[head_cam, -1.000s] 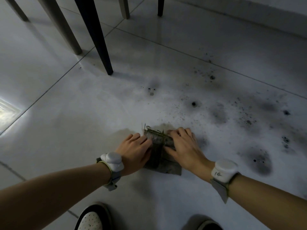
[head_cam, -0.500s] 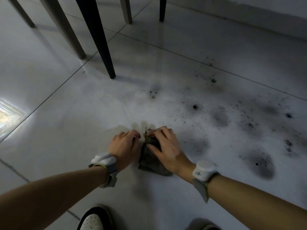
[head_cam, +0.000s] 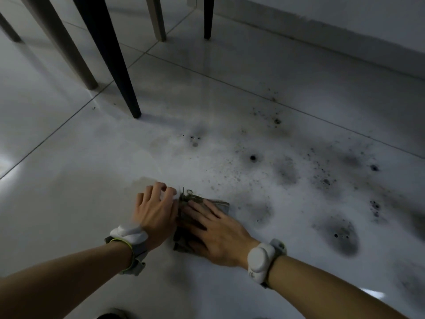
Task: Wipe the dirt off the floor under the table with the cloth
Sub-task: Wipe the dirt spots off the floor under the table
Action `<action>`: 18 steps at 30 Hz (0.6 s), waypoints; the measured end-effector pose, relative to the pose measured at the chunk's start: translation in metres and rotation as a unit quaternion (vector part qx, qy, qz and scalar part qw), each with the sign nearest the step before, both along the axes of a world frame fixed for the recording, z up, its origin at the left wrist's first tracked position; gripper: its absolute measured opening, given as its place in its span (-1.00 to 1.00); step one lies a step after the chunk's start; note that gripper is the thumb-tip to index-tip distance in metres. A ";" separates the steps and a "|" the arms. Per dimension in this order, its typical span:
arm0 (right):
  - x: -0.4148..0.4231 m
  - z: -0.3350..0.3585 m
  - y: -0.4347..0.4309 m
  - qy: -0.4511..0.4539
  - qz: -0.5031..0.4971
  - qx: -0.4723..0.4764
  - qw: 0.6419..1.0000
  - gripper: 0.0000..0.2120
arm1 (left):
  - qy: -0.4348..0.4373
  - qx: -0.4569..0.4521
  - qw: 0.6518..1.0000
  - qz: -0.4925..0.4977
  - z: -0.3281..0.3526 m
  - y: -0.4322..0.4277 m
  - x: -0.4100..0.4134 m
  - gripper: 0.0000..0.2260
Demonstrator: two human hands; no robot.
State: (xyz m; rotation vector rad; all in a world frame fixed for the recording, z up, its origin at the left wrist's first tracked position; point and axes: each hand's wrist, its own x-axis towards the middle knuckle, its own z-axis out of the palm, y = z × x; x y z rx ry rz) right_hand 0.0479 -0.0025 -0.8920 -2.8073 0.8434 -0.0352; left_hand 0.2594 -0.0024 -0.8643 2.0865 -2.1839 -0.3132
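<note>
Spread flatter since before: right hand (head_cam: 216, 236) pressing cloth (head_cam: 220, 204), left hand (head_cam: 156, 210) beside it, fingers curled, holding nothing. Soot stains (head_cam: 340, 236) rightward; black table leg (head_cam: 110, 56) ahead.

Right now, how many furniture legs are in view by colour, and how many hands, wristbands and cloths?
Black legs: 2, the near one and the far one
Beige legs: 3
Hands: 2, left hand, right hand
White wristbands: 2
Cloth: 1
Total: 10
</note>
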 end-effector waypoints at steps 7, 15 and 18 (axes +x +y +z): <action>-0.042 -0.005 -0.052 0.013 -0.156 -0.014 0.988 -0.44 | -0.068 0.076 0.991 -0.087 0.006 -0.029 -0.014 -0.42; -0.134 -0.009 -0.136 0.039 -0.411 -0.019 0.910 -0.42 | -0.107 0.089 0.964 -0.226 0.010 -0.056 -0.067 -0.31; -0.171 -0.010 -0.149 0.046 -0.513 -0.018 0.857 -0.39 | -0.087 0.084 0.969 -0.216 0.009 -0.049 -0.065 -0.35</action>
